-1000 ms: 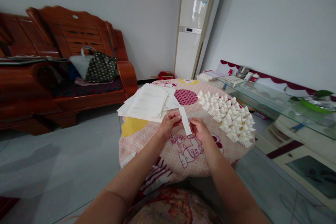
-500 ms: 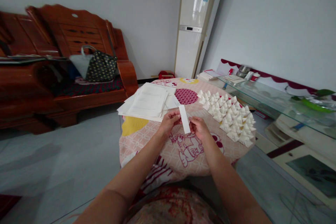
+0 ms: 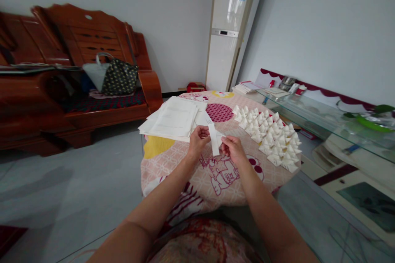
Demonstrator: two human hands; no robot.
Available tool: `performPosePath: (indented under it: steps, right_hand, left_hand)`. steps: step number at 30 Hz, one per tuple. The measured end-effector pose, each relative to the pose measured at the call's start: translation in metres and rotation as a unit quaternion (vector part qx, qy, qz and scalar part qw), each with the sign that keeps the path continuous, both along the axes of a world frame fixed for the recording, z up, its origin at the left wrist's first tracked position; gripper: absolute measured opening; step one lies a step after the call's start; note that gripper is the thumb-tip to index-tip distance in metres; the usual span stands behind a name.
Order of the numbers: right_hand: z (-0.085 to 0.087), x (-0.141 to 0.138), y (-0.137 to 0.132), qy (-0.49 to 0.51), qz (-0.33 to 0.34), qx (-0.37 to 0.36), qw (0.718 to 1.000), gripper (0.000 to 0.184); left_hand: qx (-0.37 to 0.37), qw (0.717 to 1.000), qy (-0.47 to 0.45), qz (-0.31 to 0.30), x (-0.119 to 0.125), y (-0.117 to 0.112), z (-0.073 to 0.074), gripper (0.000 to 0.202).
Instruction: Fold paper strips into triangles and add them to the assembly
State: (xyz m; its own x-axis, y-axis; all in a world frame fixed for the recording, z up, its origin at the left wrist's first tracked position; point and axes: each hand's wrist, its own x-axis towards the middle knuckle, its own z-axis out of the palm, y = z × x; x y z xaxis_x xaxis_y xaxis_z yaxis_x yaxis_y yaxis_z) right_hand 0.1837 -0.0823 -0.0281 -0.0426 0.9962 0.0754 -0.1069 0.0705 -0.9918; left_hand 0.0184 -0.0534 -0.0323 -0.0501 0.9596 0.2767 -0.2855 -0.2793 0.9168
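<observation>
A narrow folded strip of white paper (image 3: 214, 141) is held up over the cloth-covered table (image 3: 188, 164). My left hand (image 3: 198, 141) is closed on its left side, thumb and fingers pinching. On the right, a folded flap of the same paper sticks out, and my right hand (image 3: 233, 148) pinches it between thumb and fingertips. Beyond my left hand lies a stack of white paper sheets (image 3: 177, 117), some with faint print. To the right of my right hand, several small pointed folded-paper pieces (image 3: 268, 133) stand in close rows.
A glass-topped cabinet (image 3: 327, 127) runs along the right wall, with papers, a cup (image 3: 300, 90) and a green dish (image 3: 375, 123) on it. A wooden bench (image 3: 92, 45) with bags stands at left. A tall white air conditioner (image 3: 225, 57) fills the corner.
The strip has turned slightly more upright, and a folded flap now shows on its right side. My left fingers have shifted up and partly behind the paper.
</observation>
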Motion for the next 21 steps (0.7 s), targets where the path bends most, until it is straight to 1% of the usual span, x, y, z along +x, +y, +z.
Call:
performPosePath:
  steps: [6, 8, 10, 13, 15, 17, 19, 21]
  right_hand:
    - [0.002, -0.003, -0.002, -0.01, -0.024, 0.019, 1.0, 0.038]
    - [0.001, -0.003, -0.001, -0.016, -0.026, 0.022, 0.999, 0.037]
    - [-0.001, -0.003, 0.001, -0.017, -0.03, 0.021, 0.999, 0.036]
    - [-0.004, -0.003, 0.003, -0.012, -0.042, 0.022, 0.999, 0.035]
    - [-0.007, -0.002, 0.004, -0.015, -0.053, 0.034, 0.998, 0.034]
    - [-0.01, -0.002, 0.005, -0.029, -0.06, 0.05, 0.997, 0.034]
    - [-0.01, -0.002, 0.005, -0.044, -0.049, 0.056, 0.996, 0.031]
    - [-0.007, -0.002, 0.004, -0.046, -0.029, 0.052, 0.997, 0.03]
  left_hand:
    - [0.038, 0.997, 0.054, 0.038, -0.002, 0.003, -0.002, 0.03]
    - [0.044, 0.996, 0.07, 0.047, -0.002, 0.003, -0.002, 0.024]
    - [0.043, 0.994, 0.088, 0.042, -0.002, 0.002, -0.001, 0.02]
    - [0.04, 0.994, 0.104, 0.011, -0.001, 0.0, 0.002, 0.019]
    - [0.037, 0.995, 0.094, -0.012, 0.0, -0.003, 0.004, 0.02]
    - [0.028, 0.997, 0.068, -0.029, 0.0, -0.004, 0.006, 0.016]
    - [0.011, 0.999, 0.035, -0.041, -0.001, -0.003, 0.009, 0.011]
    - [-0.003, 0.999, 0.0, -0.048, -0.003, -0.001, 0.011, 0.012]
